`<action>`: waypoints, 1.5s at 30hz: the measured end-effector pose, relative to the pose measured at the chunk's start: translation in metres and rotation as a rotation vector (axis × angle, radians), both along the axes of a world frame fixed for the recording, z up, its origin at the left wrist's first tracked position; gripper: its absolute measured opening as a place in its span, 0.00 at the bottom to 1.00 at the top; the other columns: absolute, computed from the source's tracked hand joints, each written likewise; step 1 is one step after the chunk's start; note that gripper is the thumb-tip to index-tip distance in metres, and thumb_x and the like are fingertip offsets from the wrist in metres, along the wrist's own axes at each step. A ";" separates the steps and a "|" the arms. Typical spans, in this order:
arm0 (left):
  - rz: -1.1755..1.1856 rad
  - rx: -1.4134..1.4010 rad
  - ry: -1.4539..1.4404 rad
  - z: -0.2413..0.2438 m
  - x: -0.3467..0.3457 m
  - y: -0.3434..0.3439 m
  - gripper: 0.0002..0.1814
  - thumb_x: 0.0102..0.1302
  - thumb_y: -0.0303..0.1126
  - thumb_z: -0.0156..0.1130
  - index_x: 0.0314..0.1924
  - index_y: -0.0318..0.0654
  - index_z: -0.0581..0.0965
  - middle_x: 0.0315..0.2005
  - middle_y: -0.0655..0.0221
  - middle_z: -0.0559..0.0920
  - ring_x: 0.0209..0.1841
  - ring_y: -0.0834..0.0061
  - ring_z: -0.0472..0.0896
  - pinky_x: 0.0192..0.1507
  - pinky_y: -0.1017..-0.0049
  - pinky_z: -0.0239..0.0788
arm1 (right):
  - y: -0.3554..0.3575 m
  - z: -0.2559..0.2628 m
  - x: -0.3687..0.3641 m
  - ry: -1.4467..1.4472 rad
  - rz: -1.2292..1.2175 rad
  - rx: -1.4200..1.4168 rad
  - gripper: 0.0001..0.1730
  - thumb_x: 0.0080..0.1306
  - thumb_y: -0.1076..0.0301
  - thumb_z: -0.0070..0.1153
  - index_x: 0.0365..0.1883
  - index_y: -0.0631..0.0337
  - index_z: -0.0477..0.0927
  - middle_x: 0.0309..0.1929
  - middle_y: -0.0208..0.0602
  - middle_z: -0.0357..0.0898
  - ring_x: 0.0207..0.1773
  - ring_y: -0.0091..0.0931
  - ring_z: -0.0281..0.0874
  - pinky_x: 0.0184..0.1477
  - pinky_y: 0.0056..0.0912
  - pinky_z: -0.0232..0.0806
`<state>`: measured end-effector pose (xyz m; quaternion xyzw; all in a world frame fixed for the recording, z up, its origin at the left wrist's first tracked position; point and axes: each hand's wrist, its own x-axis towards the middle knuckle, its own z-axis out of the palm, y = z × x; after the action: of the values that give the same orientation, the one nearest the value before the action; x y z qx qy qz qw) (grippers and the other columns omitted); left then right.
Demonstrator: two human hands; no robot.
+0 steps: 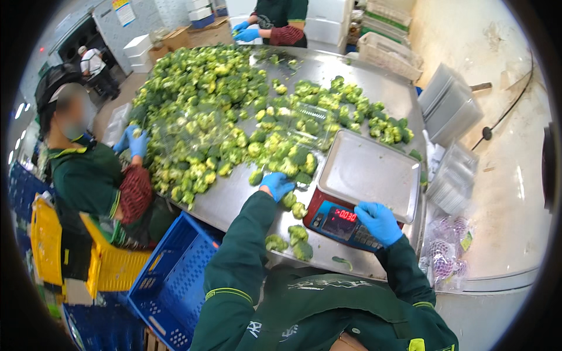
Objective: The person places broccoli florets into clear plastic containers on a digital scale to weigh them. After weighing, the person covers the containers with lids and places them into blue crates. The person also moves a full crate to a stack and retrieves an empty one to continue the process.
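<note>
My left hand [277,186], in a blue glove, is at the near edge of the broccoli florets [287,164]. Its fingers point down beside a floret, and its grasp is hidden. My right hand [380,223], also gloved, hovers over or rests on the front of a digital scale [340,219] with a lit red display. Its fingers are curled together, and I cannot tell whether anything is between them. The scale's metal pan [369,173] carries only small specks. A clear plastic tray [309,120] lies among the florets behind the scale. Several loose florets [300,241] lie nearest my body.
A large broccoli heap [202,92] covers the left of the steel table [219,199]. Co-workers stand at the left and far sides. A blue crate [175,281] is at my left. Stacked clear trays [452,180] and purple netting [443,254] line the right side.
</note>
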<state>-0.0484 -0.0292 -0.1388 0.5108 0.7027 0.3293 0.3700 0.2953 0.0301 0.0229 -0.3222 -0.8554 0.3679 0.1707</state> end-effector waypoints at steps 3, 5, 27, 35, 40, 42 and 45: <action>0.426 0.039 -1.013 -0.067 -0.027 0.019 0.16 0.62 0.29 0.52 0.46 0.24 0.69 0.44 0.44 0.74 0.47 0.46 0.75 0.51 0.51 0.71 | 0.000 -0.013 0.015 0.050 -0.182 -0.115 0.12 0.65 0.63 0.53 0.32 0.66 0.77 0.27 0.45 0.76 0.31 0.32 0.76 0.35 0.32 0.66; 0.660 -0.100 -1.285 -0.040 -0.007 0.030 0.13 0.62 0.30 0.51 0.43 0.27 0.70 0.43 0.47 0.74 0.48 0.46 0.74 0.51 0.48 0.69 | 0.004 -0.013 0.035 0.007 -0.339 -0.193 0.12 0.65 0.63 0.53 0.34 0.66 0.78 0.27 0.40 0.77 0.32 0.26 0.75 0.36 0.29 0.66; 0.559 0.453 -1.255 0.144 0.041 0.014 0.09 0.64 0.27 0.53 0.39 0.28 0.76 0.32 0.60 0.80 0.38 0.63 0.80 0.50 0.58 0.75 | -0.012 -0.017 0.065 0.037 -0.554 -0.273 0.15 0.65 0.59 0.54 0.40 0.62 0.79 0.34 0.45 0.80 0.37 0.33 0.79 0.40 0.31 0.69; 0.433 0.282 -1.480 0.093 0.179 0.063 0.04 0.64 0.25 0.54 0.36 0.32 0.74 0.32 0.62 0.78 0.38 0.67 0.77 0.54 0.60 0.72 | -0.007 -0.009 0.087 0.040 -0.561 -0.280 0.14 0.65 0.60 0.53 0.38 0.64 0.78 0.26 0.41 0.77 0.30 0.27 0.75 0.37 0.30 0.68; 0.249 -0.157 -1.562 0.114 0.197 0.037 0.15 0.68 0.35 0.54 0.47 0.28 0.72 0.46 0.55 0.75 0.53 0.57 0.74 0.61 0.61 0.65 | -0.012 -0.014 0.118 0.135 -0.710 -0.336 0.13 0.66 0.61 0.53 0.34 0.64 0.79 0.20 0.30 0.71 0.20 0.19 0.68 0.23 0.24 0.62; 0.041 -0.299 -1.542 0.148 0.184 0.009 0.21 0.68 0.39 0.53 0.51 0.28 0.72 0.55 0.52 0.72 0.60 0.55 0.70 0.61 0.62 0.64 | -0.016 -0.020 0.134 0.189 -0.759 -0.385 0.12 0.66 0.60 0.54 0.33 0.61 0.79 0.17 0.23 0.67 0.14 0.15 0.61 0.15 0.21 0.55; -0.016 -0.126 -1.230 0.163 0.151 -0.030 0.20 0.70 0.41 0.47 0.47 0.29 0.76 0.44 0.55 0.81 0.42 0.62 0.81 0.47 0.64 0.73 | -0.014 -0.024 0.143 0.327 -0.797 -0.408 0.12 0.64 0.63 0.57 0.36 0.65 0.79 0.26 0.25 0.74 0.27 0.15 0.70 0.30 0.18 0.65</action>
<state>0.1028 -0.0595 0.0247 0.2098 0.3750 0.5185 0.7393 0.4385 0.0165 -0.0015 -0.5901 -0.5375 0.4799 0.3641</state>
